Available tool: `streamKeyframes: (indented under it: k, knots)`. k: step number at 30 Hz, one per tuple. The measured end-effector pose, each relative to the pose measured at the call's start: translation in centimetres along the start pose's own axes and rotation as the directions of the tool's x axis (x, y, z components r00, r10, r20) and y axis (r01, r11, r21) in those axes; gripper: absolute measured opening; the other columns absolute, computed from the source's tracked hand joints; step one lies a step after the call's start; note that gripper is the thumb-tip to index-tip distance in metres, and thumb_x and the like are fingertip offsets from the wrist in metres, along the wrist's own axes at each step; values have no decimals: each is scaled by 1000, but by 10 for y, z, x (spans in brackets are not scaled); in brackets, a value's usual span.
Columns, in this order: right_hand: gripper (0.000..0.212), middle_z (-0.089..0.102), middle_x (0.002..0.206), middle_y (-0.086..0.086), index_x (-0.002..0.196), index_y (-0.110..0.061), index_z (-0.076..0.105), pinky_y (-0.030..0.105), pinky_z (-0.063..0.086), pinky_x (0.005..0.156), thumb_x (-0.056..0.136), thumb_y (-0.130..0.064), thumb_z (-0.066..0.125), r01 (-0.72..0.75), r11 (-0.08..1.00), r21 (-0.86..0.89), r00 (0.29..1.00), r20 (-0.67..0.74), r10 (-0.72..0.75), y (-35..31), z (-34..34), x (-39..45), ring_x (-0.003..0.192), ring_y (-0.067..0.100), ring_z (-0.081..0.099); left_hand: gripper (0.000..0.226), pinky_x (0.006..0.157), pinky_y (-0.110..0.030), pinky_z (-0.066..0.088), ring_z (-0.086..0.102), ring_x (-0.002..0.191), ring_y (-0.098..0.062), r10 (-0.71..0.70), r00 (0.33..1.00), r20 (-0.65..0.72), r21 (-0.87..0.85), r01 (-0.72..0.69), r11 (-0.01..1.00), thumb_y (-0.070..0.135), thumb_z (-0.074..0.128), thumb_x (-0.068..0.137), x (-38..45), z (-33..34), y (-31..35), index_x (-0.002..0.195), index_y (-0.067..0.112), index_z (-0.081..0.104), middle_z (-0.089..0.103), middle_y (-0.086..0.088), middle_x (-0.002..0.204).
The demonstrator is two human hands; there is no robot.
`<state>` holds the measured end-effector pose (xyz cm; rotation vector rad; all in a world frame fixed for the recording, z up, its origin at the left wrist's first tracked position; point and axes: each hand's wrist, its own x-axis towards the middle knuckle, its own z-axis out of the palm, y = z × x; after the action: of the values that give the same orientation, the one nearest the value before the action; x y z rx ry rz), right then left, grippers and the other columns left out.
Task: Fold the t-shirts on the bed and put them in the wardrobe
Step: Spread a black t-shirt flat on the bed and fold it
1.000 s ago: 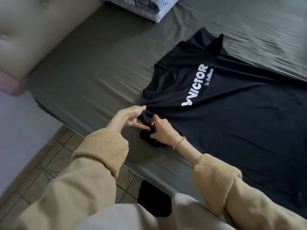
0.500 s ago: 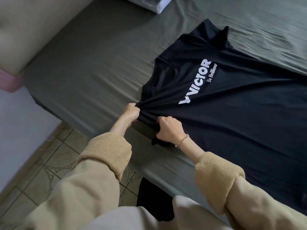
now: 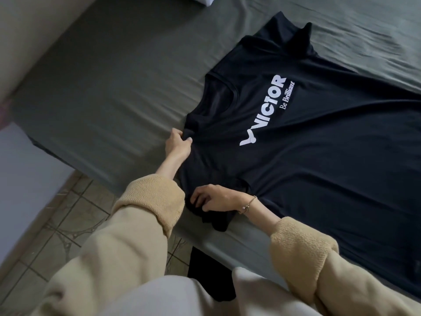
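Far left there's a padded headboard (image 3: 34, 42) running along the end of the bed (image 3: 114, 87), and below it a strip of tiled floor (image 3: 57, 224) next to a pale wall (image 3: 22, 179). The bed's near edge cuts diagonally from the left down toward bottom right, so the floor gap is just a wedge. Lots of bare green sheet between the headboard and the shirt, mildly wrinkled, plenty of room on that side.

The left hand (image 3: 178, 143) is out past its tan sleeve (image 3: 150, 201), thumb and fingers pinching a bit of the shirt (image 3: 319, 167) at the shoulder seam by the collar. You can see creases fanning out from the pinch.

The right hand (image 3: 216, 198), bracelet (image 3: 249, 202) on the wrist, sits on the near sleeve of the shirt, fingers curled down into the bunched fabric, gripping it. That sleeve end is crumpled right near the bed's edge, not hanging over as far as I can tell.

The shirt itself is black with a white VICTOR logo (image 3: 264, 110), lying front-up and mostly flat on the bed, collar toward the headboard, far sleeve sticking up toward the top. Its body runs off the right side of the view. More open sheet beyond it at top right. A white pillow corner (image 3: 205, 0) peeks in at the top.
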<state>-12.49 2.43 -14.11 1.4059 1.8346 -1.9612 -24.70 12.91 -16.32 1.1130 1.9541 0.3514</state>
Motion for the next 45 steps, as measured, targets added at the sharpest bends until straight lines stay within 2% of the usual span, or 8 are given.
streamKeyframes:
  k: [6,11,15,21,25,31,37,45]
  knots:
    - [12,67,80,-2,93,-11,66,19,46,75,89,-9,55,21,992,128,999,24,-24,7,-21,-17,74,6,62,17,75,-24,38,51,93,-18,63,995,-80,-102,-71,992,18,54,95,8,-1,-1,108,14,44,55,-10,120]
    - [22,65,55,-4,71,-12,62,14,43,50,90,-20,52,-401,916,-6,915,42,401,36,-38,-44,50,5,62,50,94,-32,41,51,117,-28,0,996,-87,-26,-2,1000,32,62,89,-12,-3,-10,127,4,42,49,-13,131]
    - [33,71,70,3,78,-7,64,18,46,57,93,-32,49,-536,814,225,829,-39,557,53,-28,-59,60,10,66,66,95,-36,41,49,121,-30,-77,997,4,94,77,993,42,63,86,-42,-3,-31,134,5,38,45,-14,137]
    - [27,64,81,11,91,-3,55,28,46,55,84,-26,67,-195,392,899,681,-164,714,50,26,-57,67,21,62,83,100,-38,43,46,126,-32,-234,965,121,246,199,949,46,71,76,-78,-2,-54,138,1,37,46,-14,139]
    - [19,55,78,5,74,-9,50,29,44,58,86,-12,65,88,69,994,628,-110,770,42,36,-43,70,20,57,54,95,-40,49,57,112,-30,-286,936,206,261,229,938,30,69,80,-88,-1,-79,124,3,52,58,-12,125]
    - [27,56,103,3,107,-9,57,31,41,82,84,-21,63,180,67,981,606,-164,778,35,36,-42,97,17,52,43,98,-45,47,51,118,-35,-278,930,240,37,278,960,24,45,100,-101,-4,-93,134,-2,38,49,-18,133]
    - [32,57,105,6,112,-10,53,33,46,66,82,-18,61,262,70,962,730,-246,638,42,44,-45,83,18,56,45,103,-37,38,45,125,-34,-198,962,189,154,171,973,28,35,102,-107,0,-96,135,-2,37,44,-18,139]
    - [17,58,76,12,78,-6,44,25,52,44,85,4,56,-277,483,831,824,-53,564,56,54,-62,53,19,63,36,97,-38,39,46,123,-35,-135,982,130,504,52,862,20,35,101,-113,2,-94,130,-1,40,47,-20,136]
